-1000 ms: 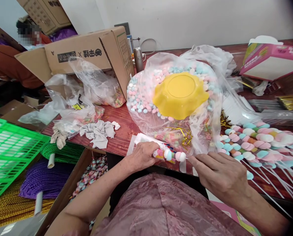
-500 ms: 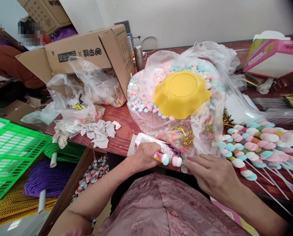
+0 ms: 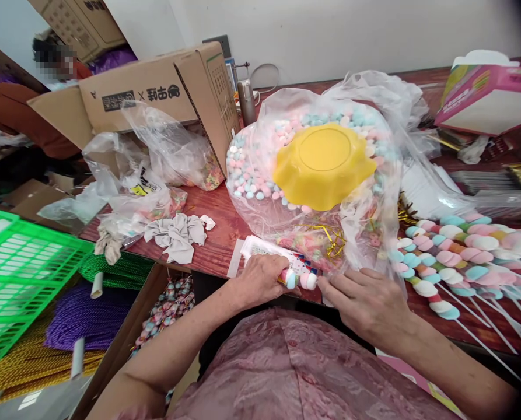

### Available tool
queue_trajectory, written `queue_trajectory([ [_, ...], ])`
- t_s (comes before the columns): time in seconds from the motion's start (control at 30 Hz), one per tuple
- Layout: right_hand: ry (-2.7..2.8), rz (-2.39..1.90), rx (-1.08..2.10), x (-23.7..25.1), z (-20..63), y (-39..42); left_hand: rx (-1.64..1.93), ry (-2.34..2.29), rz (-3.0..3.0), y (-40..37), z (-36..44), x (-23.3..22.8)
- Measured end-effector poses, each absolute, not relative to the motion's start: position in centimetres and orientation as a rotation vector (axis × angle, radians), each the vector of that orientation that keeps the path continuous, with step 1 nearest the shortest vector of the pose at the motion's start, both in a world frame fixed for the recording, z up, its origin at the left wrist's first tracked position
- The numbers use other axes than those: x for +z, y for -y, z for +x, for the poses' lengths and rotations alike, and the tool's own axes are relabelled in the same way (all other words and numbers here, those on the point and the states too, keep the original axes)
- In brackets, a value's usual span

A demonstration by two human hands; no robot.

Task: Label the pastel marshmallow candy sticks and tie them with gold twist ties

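Note:
Near the table's front edge, my left hand (image 3: 260, 281) is closed around a marshmallow skewer (image 3: 307, 281), with pink, white and blue marshmallows sticking out past the thumb side. My right hand (image 3: 365, 298) is pinched just beyond the skewer's right end; what lies between its fingertips is too small to make out. Printed plastic wrappers (image 3: 260, 246) lie flat behind my left hand. Beyond both hands rests a large clear bag of marshmallows (image 3: 251, 166) with a yellow scalloped bowl (image 3: 325, 166) upside down on it. Finished-looking marshmallow skewers (image 3: 457, 256) are piled at right.
A cardboard box (image 3: 155, 87) lies on its side at back left, plastic bags at its mouth. A grey cloth (image 3: 177, 233) is on the table. Left below stand a green basket (image 3: 28, 280) and bundles of purple cord (image 3: 89, 321). A co-worker (image 3: 28, 116) is at far left.
The skewer's visible end has shifted slightly left and up, and my right hand has moved left a little with it. My left hand keeps its grip.

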State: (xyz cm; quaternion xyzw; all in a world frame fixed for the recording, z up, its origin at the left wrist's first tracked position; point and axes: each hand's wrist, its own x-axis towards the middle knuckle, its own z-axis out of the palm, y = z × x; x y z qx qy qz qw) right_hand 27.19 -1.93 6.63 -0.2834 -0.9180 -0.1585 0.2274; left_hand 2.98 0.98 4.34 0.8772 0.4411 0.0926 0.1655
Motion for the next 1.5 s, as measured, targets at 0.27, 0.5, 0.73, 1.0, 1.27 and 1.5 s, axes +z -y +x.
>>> queue_trajectory([
  [0.27, 2.577, -0.585, -0.275, 7.3, 28.1, 1.4, 0.308, -1.253, 2.635, -1.2, 3.0, 4.0],
  [0.5, 2.556, -0.771, -0.265, 6.7, 27.3, 1.5, 0.409, -1.218, 2.810, -1.2, 3.5, 4.0],
  [0.73, 2.372, -0.999, -0.140, 5.2, 26.8, 1.4, 0.442, -1.201, 3.023, -1.5, 3.3, 4.2],
  [1.0, 2.508, -0.967, -0.120, 4.9, 25.3, 1.5, 0.186, -1.074, 3.022, -1.3, 4.4, 4.1],
  [1.27, 2.031, -1.090, 0.118, 3.3, 26.5, 2.1, 1.124, -1.370, 2.678, -0.3, 1.1, 6.5],
  [1.5, 1.562, -1.137, 0.456, 2.7, 24.0, 3.8, 1.581, -1.017, 0.591, 2.1, 1.7, 3.2],
])
